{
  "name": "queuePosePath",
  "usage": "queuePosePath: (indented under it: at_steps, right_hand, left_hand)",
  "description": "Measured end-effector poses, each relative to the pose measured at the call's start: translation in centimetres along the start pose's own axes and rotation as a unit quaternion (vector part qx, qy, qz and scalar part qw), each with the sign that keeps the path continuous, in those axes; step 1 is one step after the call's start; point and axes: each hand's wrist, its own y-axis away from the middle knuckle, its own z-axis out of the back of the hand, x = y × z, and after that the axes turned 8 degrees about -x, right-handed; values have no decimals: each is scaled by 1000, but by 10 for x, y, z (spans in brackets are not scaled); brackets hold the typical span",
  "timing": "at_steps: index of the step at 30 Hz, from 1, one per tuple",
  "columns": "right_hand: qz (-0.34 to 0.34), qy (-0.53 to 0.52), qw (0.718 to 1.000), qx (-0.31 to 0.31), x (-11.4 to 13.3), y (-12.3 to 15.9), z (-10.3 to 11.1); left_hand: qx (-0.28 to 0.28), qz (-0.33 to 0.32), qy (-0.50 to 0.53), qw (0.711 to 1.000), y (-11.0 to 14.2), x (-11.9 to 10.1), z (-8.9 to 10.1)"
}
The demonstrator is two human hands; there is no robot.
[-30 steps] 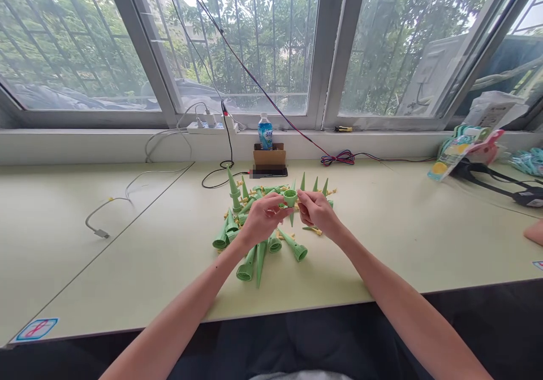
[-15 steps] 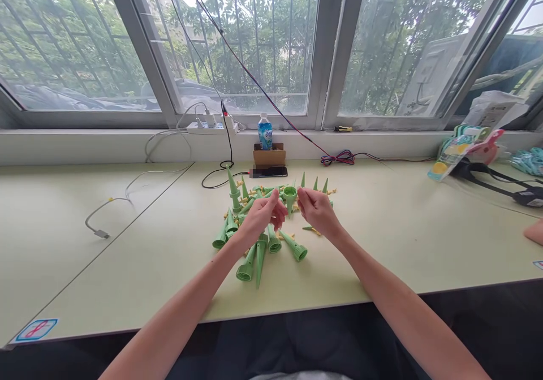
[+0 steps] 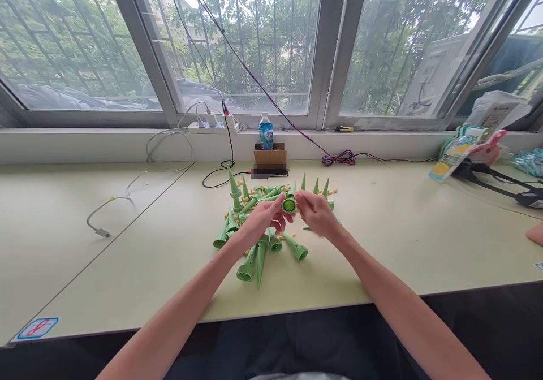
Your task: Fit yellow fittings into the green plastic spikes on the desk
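Between my hands is a green plastic watering spike (image 3: pixel 289 205), its round open end facing me and its point away. My left hand (image 3: pixel 269 216) is closed on the spike's left side with thumb and fingers. My right hand (image 3: pixel 314 210) is pinched against its right side; what lies within that pinch is hidden. Under and around my hands lies a pile of similar green spikes (image 3: pixel 245 270) with small yellow valve pieces (image 3: pixel 240 183) among them. One loose spike (image 3: pixel 296 248) lies on its side just below my hands.
A blue-labelled bottle (image 3: pixel 266 132) stands in a cardboard box (image 3: pixel 270 155) behind the pile, near a phone (image 3: pixel 278 173). Cables (image 3: pixel 343 157) and a power strip (image 3: pixel 212 126) run along the sill. Bags and a black strap (image 3: pixel 487 177) lie at right, where another person's arm (image 3: pixel 535 233) shows.
The held spike has tipped, so its open end now faces me instead of upward. My hands have come slightly closer together around it.
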Motion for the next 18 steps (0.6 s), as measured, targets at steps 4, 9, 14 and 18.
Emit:
queuePosePath:
  at_steps: [4,9,14,18]
  right_hand:
    - [9,43,999,-4,2,-1,1]
    - [27,101,994,-17,1,-2,2]
    - [21,125,992,-25,-2,-3,0]
    - [22,124,991,-46,-1,-3,-2]
  left_hand:
    - [-29,-68,-86,994,2,0,1]
    - [-79,-183,-213,956,4,0,-1]
    - [-106,-246,-264,927,1,5,-3]
    - [-132,-253,-287,914,-1,7,-4]
